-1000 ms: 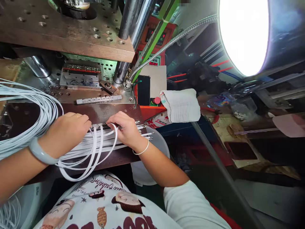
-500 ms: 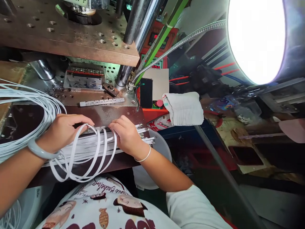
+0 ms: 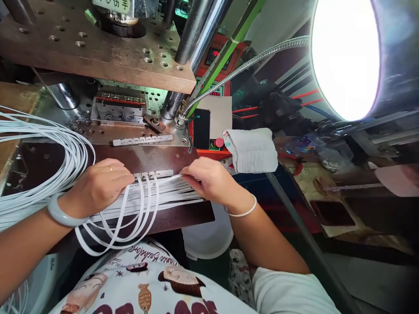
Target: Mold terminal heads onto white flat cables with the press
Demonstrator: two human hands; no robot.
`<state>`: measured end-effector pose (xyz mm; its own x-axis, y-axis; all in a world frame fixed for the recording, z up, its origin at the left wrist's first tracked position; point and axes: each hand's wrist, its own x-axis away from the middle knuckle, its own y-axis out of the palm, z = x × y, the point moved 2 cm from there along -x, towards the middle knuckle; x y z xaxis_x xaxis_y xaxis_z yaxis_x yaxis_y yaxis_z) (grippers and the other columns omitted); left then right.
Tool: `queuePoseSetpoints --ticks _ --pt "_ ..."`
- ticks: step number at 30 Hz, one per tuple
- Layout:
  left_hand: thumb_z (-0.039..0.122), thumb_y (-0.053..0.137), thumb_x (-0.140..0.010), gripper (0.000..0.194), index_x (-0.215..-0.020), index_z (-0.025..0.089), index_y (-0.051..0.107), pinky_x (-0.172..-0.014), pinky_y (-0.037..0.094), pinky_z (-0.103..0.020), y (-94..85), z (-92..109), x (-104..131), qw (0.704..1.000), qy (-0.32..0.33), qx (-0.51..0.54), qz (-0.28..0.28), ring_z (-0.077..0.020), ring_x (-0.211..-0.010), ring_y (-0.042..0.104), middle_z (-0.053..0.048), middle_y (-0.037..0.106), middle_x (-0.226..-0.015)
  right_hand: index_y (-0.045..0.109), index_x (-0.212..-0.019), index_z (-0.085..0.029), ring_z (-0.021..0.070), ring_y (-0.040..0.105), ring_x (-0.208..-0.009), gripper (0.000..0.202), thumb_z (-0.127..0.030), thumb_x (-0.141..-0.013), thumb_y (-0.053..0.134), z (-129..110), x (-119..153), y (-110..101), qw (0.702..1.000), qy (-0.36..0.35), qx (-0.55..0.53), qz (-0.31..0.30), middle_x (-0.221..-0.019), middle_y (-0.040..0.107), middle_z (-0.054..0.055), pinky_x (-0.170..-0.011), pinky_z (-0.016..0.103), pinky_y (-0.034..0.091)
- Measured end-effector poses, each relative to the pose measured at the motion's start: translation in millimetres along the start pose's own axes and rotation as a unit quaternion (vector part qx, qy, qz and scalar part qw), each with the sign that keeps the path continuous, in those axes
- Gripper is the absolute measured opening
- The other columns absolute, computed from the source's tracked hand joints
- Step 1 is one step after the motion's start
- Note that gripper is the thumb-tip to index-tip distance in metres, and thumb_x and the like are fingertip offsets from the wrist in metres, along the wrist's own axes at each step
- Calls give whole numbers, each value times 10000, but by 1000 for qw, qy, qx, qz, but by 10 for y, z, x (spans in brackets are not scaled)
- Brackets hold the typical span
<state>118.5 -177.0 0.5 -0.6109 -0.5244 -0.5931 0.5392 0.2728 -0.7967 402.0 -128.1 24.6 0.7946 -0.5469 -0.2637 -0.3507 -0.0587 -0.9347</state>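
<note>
My left hand (image 3: 103, 185), with a ring and a pale bangle, is closed at the left end of a slotted metal bar (image 3: 165, 173); its fingertips cover that end. Several white cables (image 3: 156, 192) rise into the bar's slots and loop down over the board's front edge. My right hand (image 3: 209, 179) pinches a white cable end between thumb and fingers, just right of the bar. Below both hands lies a flat bundle of white cables (image 3: 173, 196) on the brown board (image 3: 196, 213).
A large coil of white cable (image 3: 73, 161) lies at left. Behind stands a press with a thick plate (image 3: 108, 61) above a mould block (image 3: 118, 109). A second slotted bar (image 3: 142, 140) lies in front of it. A folded cloth (image 3: 252, 150), bright lamp (image 3: 345, 56) and white bucket (image 3: 207, 235) are at right.
My right hand has moved right, away from the looped cables, and now pinches a cable end beyond the bar. My left hand has turned and its fingers have closed at the bar's left end.
</note>
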Motion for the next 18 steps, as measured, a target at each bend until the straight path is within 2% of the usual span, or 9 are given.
queuePoseSetpoints --ticks 2,4,6,8,11,13,15,17,18 --pt "60 505 -968 244 -883 165 709 -879 574 -321 2 -24 23 1000 4 3 4 -166 -787 712 -39 775 -857 655 -791 -176 211 580 -808 254 -128 -997 514 26 -28 52 991 66 113 20 -832 687 102 -736 352 442" --pt "66 495 -978 243 -976 142 726 -892 579 -301 -12 -61 57 1000 6 -3 -5 -170 -851 732 -61 789 -927 668 -803 -171 228 596 -844 265 -85 -972 483 18 -91 173 982 124 124 71 -873 692 124 -756 364 473" --pt "67 459 -990 285 -1042 114 735 -914 579 -319 -46 -87 86 998 14 -48 -27 -202 -963 739 -108 788 -1044 686 -901 -171 208 638 -837 224 -102 -970 484 -8 -151 315 979 138 19 148 -895 710 108 -760 339 520" --pt "79 431 -996 327 -989 122 755 -856 581 -379 -88 -98 97 989 8 -134 -59 -261 -990 728 -139 768 -1093 687 -953 -185 176 680 -805 163 -156 -976 528 -33 -182 443 965 124 -121 198 -883 734 70 -760 305 557" --pt "99 426 -1007 358 -949 146 777 -664 542 -348 -149 -110 82 974 -52 -204 -88 -250 -836 706 -123 741 -988 693 -903 -194 152 710 -756 115 -189 -961 595 -64 -178 549 946 103 -226 208 -837 761 41 -736 276 574" --pt "121 447 -1021 334 -1028 136 781 -646 545 -296 -185 -121 69 983 -104 -141 -56 -196 -793 707 -103 741 -970 702 -886 -191 152 721 -761 124 -186 -959 603 -80 -167 568 948 95 -225 202 -842 775 49 -733 272 576" --pt "162 486 -1029 297 -1040 147 782 -750 582 -257 -208 -142 62 987 -160 -31 -7 -156 -837 731 -71 769 -1003 709 -891 -190 157 730 -782 139 -185 -965 592 -89 -164 576 955 89 -209 193 -859 783 59 -746 277 583" --pt "213 542 -1015 255 -973 195 792 -852 589 -240 -212 -171 65 974 -222 50 12 -134 -860 746 -8 799 -983 711 -907 -190 161 736 -798 148 -167 -967 577 -95 -167 589 962 76 -187 182 -874 786 65 -761 282 588" --pt "239 571 -999 233 -937 219 795 -849 589 -229 -208 -184 68 965 -253 74 11 -126 -832 748 25 806 -942 709 -915 -187 162 737 -802 150 -150 -964 571 -99 -169 596 965 64 -175 182 -880 787 69 -764 282 589"
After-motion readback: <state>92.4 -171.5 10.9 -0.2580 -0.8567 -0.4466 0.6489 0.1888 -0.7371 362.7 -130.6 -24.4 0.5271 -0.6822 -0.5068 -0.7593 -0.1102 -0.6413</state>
